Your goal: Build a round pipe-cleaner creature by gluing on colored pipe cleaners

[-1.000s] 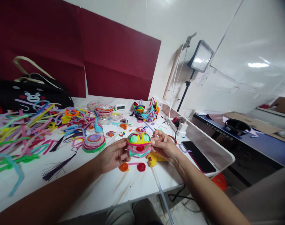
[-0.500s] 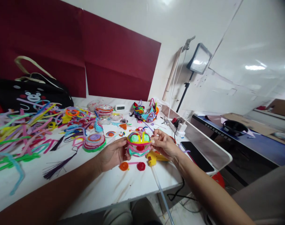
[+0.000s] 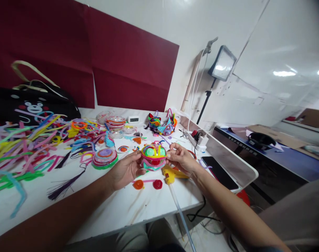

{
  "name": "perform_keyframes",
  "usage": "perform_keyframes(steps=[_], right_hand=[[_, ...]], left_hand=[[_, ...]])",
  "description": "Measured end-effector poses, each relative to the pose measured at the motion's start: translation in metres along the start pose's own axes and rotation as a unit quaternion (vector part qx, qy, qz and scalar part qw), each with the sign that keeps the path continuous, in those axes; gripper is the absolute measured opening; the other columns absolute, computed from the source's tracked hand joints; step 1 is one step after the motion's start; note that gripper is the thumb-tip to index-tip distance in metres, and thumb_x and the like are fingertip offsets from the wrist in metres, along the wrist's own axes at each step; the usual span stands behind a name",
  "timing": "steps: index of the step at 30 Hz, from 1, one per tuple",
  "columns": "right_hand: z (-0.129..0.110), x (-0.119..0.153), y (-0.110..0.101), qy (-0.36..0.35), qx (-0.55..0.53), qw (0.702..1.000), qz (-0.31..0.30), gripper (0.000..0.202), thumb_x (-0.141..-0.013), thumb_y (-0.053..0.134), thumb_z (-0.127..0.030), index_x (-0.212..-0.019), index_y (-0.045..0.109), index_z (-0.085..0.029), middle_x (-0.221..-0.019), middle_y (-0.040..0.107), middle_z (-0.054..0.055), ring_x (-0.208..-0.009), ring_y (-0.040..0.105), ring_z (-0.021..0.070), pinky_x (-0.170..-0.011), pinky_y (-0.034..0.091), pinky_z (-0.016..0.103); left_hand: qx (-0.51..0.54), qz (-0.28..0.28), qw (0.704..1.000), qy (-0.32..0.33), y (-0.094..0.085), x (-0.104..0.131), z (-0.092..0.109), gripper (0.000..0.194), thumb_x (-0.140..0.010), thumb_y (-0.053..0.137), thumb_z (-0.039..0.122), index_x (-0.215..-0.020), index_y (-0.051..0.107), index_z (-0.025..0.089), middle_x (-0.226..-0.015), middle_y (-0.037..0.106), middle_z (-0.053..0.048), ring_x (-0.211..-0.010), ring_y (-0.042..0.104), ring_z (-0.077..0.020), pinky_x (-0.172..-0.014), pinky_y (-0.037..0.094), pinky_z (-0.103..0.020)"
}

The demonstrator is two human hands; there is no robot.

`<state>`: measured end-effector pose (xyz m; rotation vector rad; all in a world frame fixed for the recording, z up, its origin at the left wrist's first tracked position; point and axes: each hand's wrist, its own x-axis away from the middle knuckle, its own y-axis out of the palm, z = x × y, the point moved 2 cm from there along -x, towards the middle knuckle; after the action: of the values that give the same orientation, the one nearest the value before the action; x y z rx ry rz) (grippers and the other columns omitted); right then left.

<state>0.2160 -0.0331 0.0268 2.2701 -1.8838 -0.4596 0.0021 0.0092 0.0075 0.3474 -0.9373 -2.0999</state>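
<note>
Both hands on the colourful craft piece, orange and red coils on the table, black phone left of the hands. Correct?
Not quite: the head view shows the black phone right of the left hand and right hand. They do hold the colourful craft piece, with the orange coil and red coil on the table.

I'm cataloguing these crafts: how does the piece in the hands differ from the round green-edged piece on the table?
The held piece is gripped between the left hand and right hand, while the round piece rests on the table. The held piece shows two green rounds with yellow strips; the round piece has a purple centre ringed in orange and pink. Both are multicoloured.
</note>
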Motion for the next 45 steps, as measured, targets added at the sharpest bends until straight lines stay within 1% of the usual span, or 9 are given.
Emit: perform_keyframes(steps=[7,12,18,23,29,34,37,41,45], right_hand=[[0.001,-0.002,-0.003,0.024,0.04,0.999,0.014,0.041,-0.064,0.086,-0.025,-0.093,0.057,-0.019,-0.074,0.073,0.0,-0.062,0.068,0.0123,-0.05,0.045,0.018],[0.003,0.0,-0.006,0.024,0.066,0.997,0.043,0.04,-0.063,0.085,-0.028,-0.093,0.06,-0.017,-0.082,0.074,0.002,-0.067,0.07,0.0138,-0.052,0.048,0.019],[0.008,0.003,-0.014,0.006,0.109,0.991,0.075,0.035,-0.066,0.082,-0.031,-0.091,0.061,-0.018,-0.092,0.076,0.006,-0.068,0.07,0.0145,-0.052,0.046,0.02],[0.009,0.004,-0.012,-0.01,0.13,0.988,0.077,0.03,-0.067,0.081,-0.031,-0.088,0.063,-0.019,-0.087,0.076,0.004,-0.067,0.067,0.0138,-0.055,0.046,0.022],[0.0,0.007,-0.005,-0.03,0.153,0.983,0.092,0.03,-0.065,0.081,-0.033,-0.085,0.063,-0.019,-0.084,0.075,0.004,-0.065,0.065,0.0138,-0.056,0.047,0.024],[-0.003,0.017,-0.007,-0.047,0.212,0.97,0.108,0.029,-0.07,0.076,-0.038,-0.085,0.061,-0.018,-0.08,0.071,0.004,-0.064,0.064,0.0137,-0.054,0.047,0.024],[-0.003,0.033,-0.009,-0.068,0.303,0.944,0.111,0.021,-0.077,0.069,-0.036,-0.085,0.061,-0.018,-0.078,0.067,0.002,-0.066,0.063,0.0139,-0.059,0.048,0.025],[-0.006,0.061,-0.008,-0.079,0.489,0.863,0.106,0.008,-0.085,0.058,-0.025,-0.09,0.062,-0.019,-0.08,0.067,0.003,-0.069,0.062,0.0145,-0.062,0.046,0.026],[-0.008,0.081,-0.006,-0.071,0.594,0.797,0.082,0.011,-0.085,0.054,-0.014,-0.091,0.061,-0.019,-0.084,0.068,0.003,-0.074,0.063,0.0162,-0.067,0.047,0.028]], left_hand=[[-0.03,0.013,0.997,0.063,0.004,-0.001,0.004,0.008,-0.083,0.061,0.007,-0.077,0.064,0.013,-0.065,0.064,-0.001,-0.057,0.063,-0.0126,-0.056,0.061,-0.029],[-0.062,0.012,0.993,0.101,0.005,-0.001,0.004,0.008,-0.076,0.07,0.007,-0.078,0.065,0.013,-0.067,0.064,0.0,-0.061,0.063,-0.0131,-0.061,0.063,-0.036],[-0.099,0.031,0.987,0.126,0.001,-0.004,0.004,0.015,-0.069,0.079,0.016,-0.077,0.067,0.013,-0.071,0.065,0.0,-0.066,0.064,-0.0131,-0.065,0.063,-0.035],[-0.11,0.049,0.984,0.132,0.0,-0.004,0.005,0.016,-0.068,0.08,0.018,-0.076,0.067,0.014,-0.073,0.064,0.0,-0.067,0.063,-0.0125,-0.065,0.063,-0.035],[-0.109,0.061,0.983,0.134,0.002,-0.004,0.006,0.015,-0.068,0.079,0.017,-0.075,0.066,0.014,-0.073,0.063,0.0,-0.067,0.062,-0.0122,-0.064,0.063,-0.033],[-0.113,0.08,0.98,0.142,0.002,-0.005,0.006,0.014,-0.068,0.078,0.016,-0.075,0.065,0.015,-0.072,0.061,0.001,-0.067,0.061,-0.0117,-0.065,0.063,-0.033],[-0.118,0.088,0.978,0.148,0.002,-0.005,0.007,0.014,-0.068,0.078,0.016,-0.074,0.065,0.015,-0.071,0.061,0.001,-0.066,0.059,-0.0109,-0.065,0.063,-0.034],[-0.126,0.103,0.975,0.15,0.001,-0.007,0.008,0.014,-0.068,0.077,0.017,-0.073,0.064,0.015,-0.07,0.061,0.001,-0.064,0.059,-0.0112,-0.064,0.062,-0.033],[-0.135,0.108,0.972,0.159,-0.002,-0.01,0.008,0.016,-0.067,0.078,0.019,-0.075,0.064,0.016,-0.071,0.062,0.0,-0.068,0.061,-0.013,-0.065,0.061,-0.032]])
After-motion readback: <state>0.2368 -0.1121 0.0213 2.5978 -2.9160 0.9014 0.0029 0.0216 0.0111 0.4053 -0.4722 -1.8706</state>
